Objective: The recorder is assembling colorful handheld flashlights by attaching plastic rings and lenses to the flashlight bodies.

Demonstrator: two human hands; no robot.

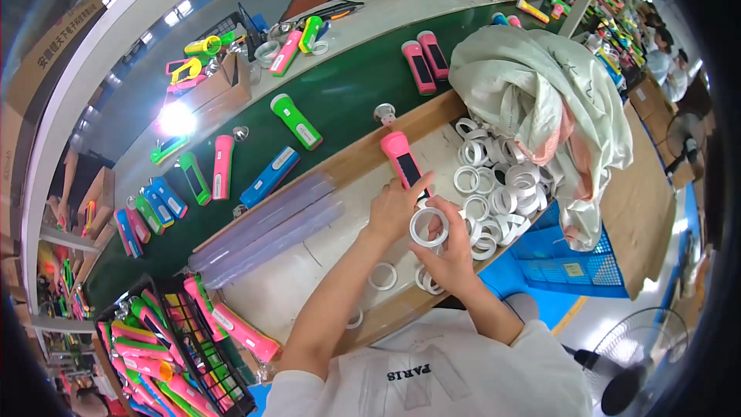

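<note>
My left hand (391,213) is closed around the lower end of a pink flashlight (397,148) with a dark panel on its side. The flashlight points away from me and leans a little left. In my right hand (454,256), a white ring (414,233) is pinched between thumb and fingers, its opening turned upward. Both hands are close together above a shallow cardboard tray (297,266). Right of them lies a heap of white rings (503,194). A loose white ring (382,276) rests on the tray below my left wrist. Beyond the flashlight sits a silver reflector (384,112).
A pale woven sack (532,69) slumps over the tray's far right corner. Clear plastic sleeves (270,228) lie at the tray's left. Several flashlights stand along the green belt (347,96). A full black basket (204,359) is at lower left, a blue crate (575,266) at right.
</note>
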